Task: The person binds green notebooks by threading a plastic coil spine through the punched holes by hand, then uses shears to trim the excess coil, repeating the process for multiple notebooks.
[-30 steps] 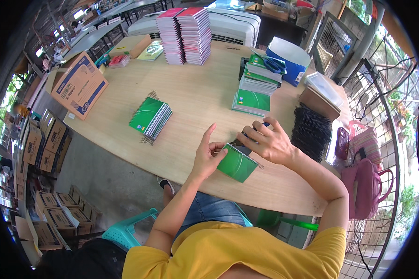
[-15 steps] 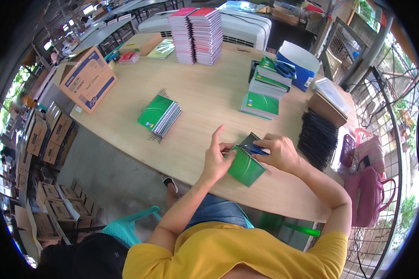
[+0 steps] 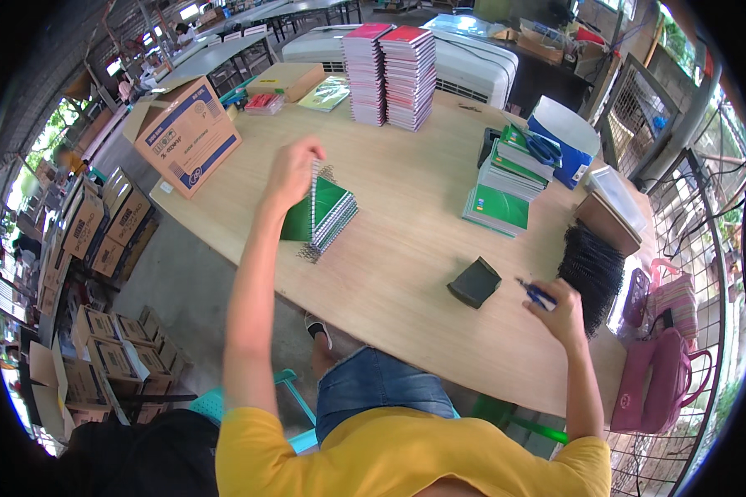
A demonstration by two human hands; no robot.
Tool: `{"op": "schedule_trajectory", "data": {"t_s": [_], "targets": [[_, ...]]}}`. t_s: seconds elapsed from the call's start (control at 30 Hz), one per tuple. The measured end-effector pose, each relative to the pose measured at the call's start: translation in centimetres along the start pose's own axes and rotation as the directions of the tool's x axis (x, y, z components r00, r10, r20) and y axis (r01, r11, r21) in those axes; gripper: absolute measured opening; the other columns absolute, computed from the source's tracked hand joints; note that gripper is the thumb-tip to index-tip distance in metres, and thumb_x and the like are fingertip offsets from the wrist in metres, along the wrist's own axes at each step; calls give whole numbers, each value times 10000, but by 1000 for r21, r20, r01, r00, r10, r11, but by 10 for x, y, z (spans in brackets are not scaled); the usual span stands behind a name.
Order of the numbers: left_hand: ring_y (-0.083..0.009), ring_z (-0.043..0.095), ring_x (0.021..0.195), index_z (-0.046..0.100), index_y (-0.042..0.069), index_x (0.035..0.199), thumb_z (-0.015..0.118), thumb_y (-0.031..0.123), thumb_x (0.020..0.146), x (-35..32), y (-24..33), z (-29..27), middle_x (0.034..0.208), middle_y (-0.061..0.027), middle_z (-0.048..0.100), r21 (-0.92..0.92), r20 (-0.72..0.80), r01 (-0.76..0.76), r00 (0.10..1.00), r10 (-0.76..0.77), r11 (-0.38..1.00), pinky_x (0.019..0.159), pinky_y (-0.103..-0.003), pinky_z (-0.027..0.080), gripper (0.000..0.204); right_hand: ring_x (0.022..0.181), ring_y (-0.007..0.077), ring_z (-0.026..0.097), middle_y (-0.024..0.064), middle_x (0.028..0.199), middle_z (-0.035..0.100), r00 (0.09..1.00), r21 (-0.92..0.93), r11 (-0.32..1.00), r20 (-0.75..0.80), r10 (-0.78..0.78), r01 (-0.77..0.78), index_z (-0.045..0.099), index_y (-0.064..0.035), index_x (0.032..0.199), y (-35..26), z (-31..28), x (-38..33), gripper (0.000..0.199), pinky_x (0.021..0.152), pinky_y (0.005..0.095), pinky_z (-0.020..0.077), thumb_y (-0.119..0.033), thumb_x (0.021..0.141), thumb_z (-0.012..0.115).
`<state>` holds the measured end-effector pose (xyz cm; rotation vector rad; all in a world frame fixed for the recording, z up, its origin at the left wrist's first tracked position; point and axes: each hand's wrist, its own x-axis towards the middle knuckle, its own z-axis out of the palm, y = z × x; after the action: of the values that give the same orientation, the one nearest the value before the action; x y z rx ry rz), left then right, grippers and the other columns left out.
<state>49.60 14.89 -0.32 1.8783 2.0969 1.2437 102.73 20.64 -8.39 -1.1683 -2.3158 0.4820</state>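
My left hand is closed on the upper end of a green spiral-bound notebook. It tilts that notebook against the left side of a small stack of green spiral notebooks, whose loose wire ends stick out at both ends. Over the right part of the table, my right hand grips small blue-handled pliers, their tip pointing left. Between the hands, nearer the right one, a dark block lies on the table.
Green-covered books stand stepped at the right, with blue scissors on top. Black wire coils lie at the right edge. Two tall piles of red-covered notebooks rise at the back. A cardboard box sits at the left.
My left hand has carried the green notebook from beside the dark block leftward to the stack. The right hand, still holding the pliers, has moved right, away from the block.
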Motion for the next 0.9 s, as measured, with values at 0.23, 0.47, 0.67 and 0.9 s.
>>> {"op": "schedule_trajectory", "data": {"t_s": [0.23,0.47,0.67,0.9], "targets": [[-349,604,805,611,42,815,448,123,894,20,-71,74,847,-150,623,96,475,-373,832,286,923,748,-422,483,199,969,313,608,115,1002,663,994,-151,988,-112,13,-30,734,-58,1113,20,65,-37,486,876,435,494,-215,673,869],[-313,593,868,591,59,930,463,99,892,20,-93,85,921,-97,599,122,311,-483,848,429,867,803,-418,476,140,1081,349,557,148,1152,622,991,-140,990,-131,-25,6,704,-51,1199,29,82,-20,588,971,492,451,-244,669,871],[-324,603,887,553,72,1101,475,78,906,17,-86,86,865,-102,597,14,377,-303,884,275,953,821,-437,476,210,1320,431,435,224,1410,481,981,-156,977,-112,-161,143,624,-175,1381,-23,84,-14,793,1129,640,286,-374,660,886],[-361,628,952,581,92,1201,553,82,930,22,-65,77,962,-135,645,213,182,-477,877,445,853,895,-462,504,272,1325,364,460,168,1428,501,991,-223,967,-8,-131,126,623,-329,1377,-3,120,20,701,1089,726,256,-391,720,859]]}}
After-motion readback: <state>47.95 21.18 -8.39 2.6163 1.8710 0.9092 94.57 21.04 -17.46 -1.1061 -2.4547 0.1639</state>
